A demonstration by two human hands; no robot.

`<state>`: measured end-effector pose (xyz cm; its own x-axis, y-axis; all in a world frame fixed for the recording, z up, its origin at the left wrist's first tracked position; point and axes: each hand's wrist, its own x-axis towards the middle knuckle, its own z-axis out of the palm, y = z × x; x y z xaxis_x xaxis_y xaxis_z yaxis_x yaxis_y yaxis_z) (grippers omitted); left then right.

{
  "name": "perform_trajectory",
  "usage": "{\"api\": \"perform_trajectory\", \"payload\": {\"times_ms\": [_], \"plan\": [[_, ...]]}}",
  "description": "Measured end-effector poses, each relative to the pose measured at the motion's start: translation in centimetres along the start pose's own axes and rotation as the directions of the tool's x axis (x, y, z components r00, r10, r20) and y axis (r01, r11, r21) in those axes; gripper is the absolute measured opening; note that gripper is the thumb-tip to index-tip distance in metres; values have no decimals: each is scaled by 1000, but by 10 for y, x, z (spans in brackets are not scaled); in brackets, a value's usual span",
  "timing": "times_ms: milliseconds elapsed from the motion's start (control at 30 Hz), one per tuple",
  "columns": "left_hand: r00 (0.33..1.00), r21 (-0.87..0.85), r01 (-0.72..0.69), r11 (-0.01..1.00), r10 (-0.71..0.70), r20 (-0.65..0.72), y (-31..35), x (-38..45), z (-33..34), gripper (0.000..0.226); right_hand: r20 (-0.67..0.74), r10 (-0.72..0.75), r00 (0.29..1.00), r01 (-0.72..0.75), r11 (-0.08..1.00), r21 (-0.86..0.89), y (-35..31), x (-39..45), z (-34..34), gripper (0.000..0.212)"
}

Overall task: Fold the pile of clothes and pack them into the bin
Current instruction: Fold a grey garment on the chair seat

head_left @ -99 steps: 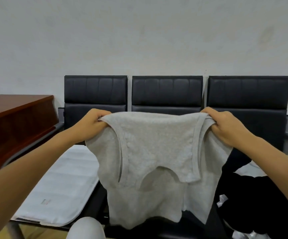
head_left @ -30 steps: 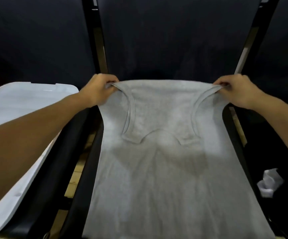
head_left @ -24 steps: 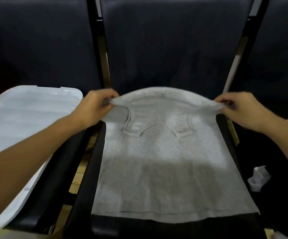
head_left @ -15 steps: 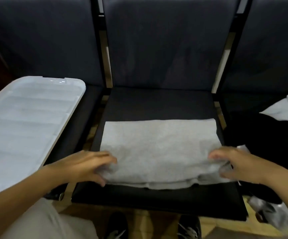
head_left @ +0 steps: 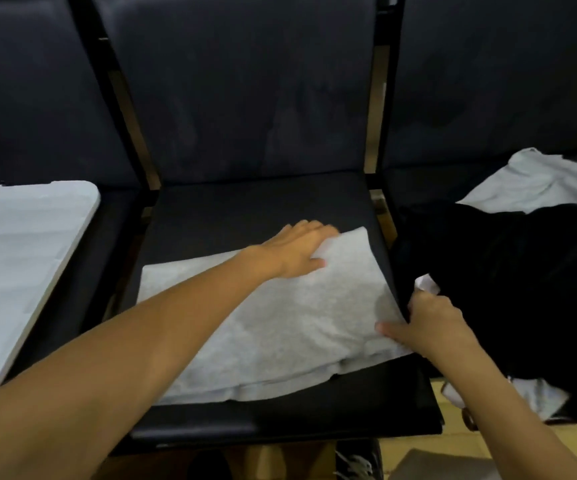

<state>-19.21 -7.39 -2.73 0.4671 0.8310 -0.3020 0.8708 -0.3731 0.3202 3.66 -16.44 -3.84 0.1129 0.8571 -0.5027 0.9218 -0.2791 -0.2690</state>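
A grey tank top (head_left: 280, 320), folded in half, lies flat on the black seat of the middle chair (head_left: 252, 209). My left hand (head_left: 297, 251) reaches across it and pinches its far right corner, which is raised a little off the seat. Over at the near right edge, my right hand (head_left: 425, 323) has its thumb on top of the cloth and its fingers curled around the edge. On the left chair lies a white ribbed plastic bin lid (head_left: 20, 271). No open bin is in view.
A heap of black clothes (head_left: 508, 292) fills the right chair, with a white garment (head_left: 543, 181) behind it and white scraps showing beneath it. Dark chair backs stand close behind. Below the seat's front edge I see wooden floor and shoes (head_left: 356, 462).
My left hand has gone from the top's near left corner across to its far right corner. My right hand stays at the near right edge. The camera has shifted slightly.
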Motion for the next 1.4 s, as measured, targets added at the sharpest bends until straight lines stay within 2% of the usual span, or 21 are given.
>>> {"api": "perform_trajectory", "payload": {"times_ms": [100, 133, 200, 267, 367, 433, 533, 600, 733, 800, 867, 933, 1000, 1033, 1100, 1133, 1167, 1233, 1300, 1333, 1400], "plan": [[991, -16, 99, 995, -97, 91, 24, 57, -1, 75, 62, -19, 998, 19, 1000, 1, 8, 6, 3, 45], [986, 4, 117, 993, -116, 118, 26, 72, -1, 70, 115, -27, 993, 25, 1000, 18, 10, 8, 3, 45], [978, 17, 121, 992, -123, 168, 25, 93, -1, 38, 185, -82, 979, 70, 995, 70, 13, 12, -2, 44], [977, 4, 78, 997, -77, 199, 27, 103, -6, 17, 187, -130, 974, 100, 982, 163, 15, 13, -12, 37], [986, -32, -55, 998, 59, 156, 31, 99, -24, 13, 182, -189, 965, 108, 918, 381, 16, 8, -26, 31], [984, -44, -130, 991, 134, 119, 29, 83, -43, 14, 183, -294, 938, 161, 838, 522, 13, 1, -34, 32], [980, 21, -190, 982, 188, 63, 10, 41, -74, 16, 181, -520, 835, 275, 679, 681, -10, -14, -39, 34], [981, 84, -191, 978, 188, 39, -14, 2, -92, 21, 178, -615, 768, 328, 617, 715, -38, -26, -35, 33], [995, 234, -96, 967, 99, -1, -85, -93, -109, 34, 205, -752, 627, 418, 547, 725, -118, -54, 0, 33], [998, 318, -45, 947, 53, -15, -119, -137, -105, 42, 252, -811, 528, 420, 507, 753, -157, -69, 26, 31], [997, 453, 32, 891, -63, 54, -145, -177, -97, 42, 298, -865, 403, 416, 464, 782, -190, -87, 51, 26], [956, 617, 117, 778, -256, 142, -160, -203, -88, 39, 340, -866, 366, 432, 482, 762, -209, -94, 67, 22], [926, 633, 185, 752, -349, 144, -162, -209, -77, 33, 326, -834, 445, 465, 526, 712, -210, -87, 75, 21], [935, 599, 197, 776, -332, 124, -159, -206, -71, 26, 283, -797, 533, 502, 568, 652, -208, -78, 78, 16], [974, 508, 165, 845, -220, 49, -150, -188, -55, 22, 142, -631, 762, 531, 736, 420, -194, -57, 79, 9], [990, 462, 112, 880, -139, 24, -144, -175, -46, 35, 81, -523, 848, 482, 826, 293, -187, -48, 76, 13], [998, 433, 46, 900, -62, 23, -133, -160, -38, 54, 55, -430, 901, 410, 886, 216, -179, -41, 77, 22], [995, 448, -80, 891, 46, 86, -107, -129, -24, 80, 116, -325, 938, 298, 933, 203, -169, -30, 80, 51], [978, 554, -175, 814, 78, 194, -88, -102, -15, 80, 173, -298, 939, 248, 932, 264, -168, -27, 90, 72], [973, 621, -183, 762, 50, 225, -85, -93, -13, 69, 182, -308, 934, 250, 926, 283, -168, -25, 94, 68], [975, 714, -171, 679, 11, 223, -85, -92, -18, 41, 180, -358, 916, 296, 907, 299, -170, -23, 95, 42]]}}
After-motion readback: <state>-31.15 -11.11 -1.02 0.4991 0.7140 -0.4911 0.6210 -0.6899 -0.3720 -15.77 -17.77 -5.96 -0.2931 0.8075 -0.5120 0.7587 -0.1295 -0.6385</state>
